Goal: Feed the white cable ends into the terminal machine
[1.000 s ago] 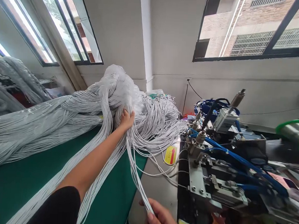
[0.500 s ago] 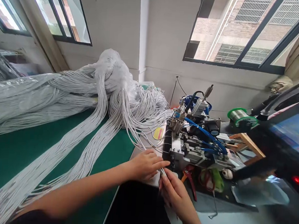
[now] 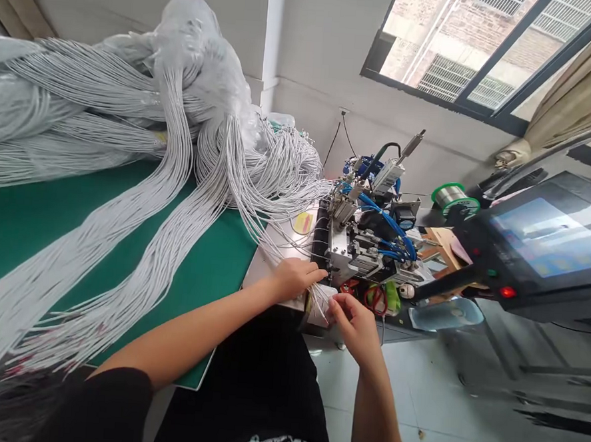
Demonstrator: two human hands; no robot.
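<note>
Head view: left hand (image 3: 295,278) stretched across, gripping white wires (image 3: 317,296); right hand (image 3: 355,323) pinching their ends.

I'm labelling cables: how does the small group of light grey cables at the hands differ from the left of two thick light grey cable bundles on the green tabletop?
The small group has few cables; the thick bundle, very many. The small group fans out from under the left hand; the thick bundle trails over the green tabletop, with neither hand on it. Both are light grey.
</note>
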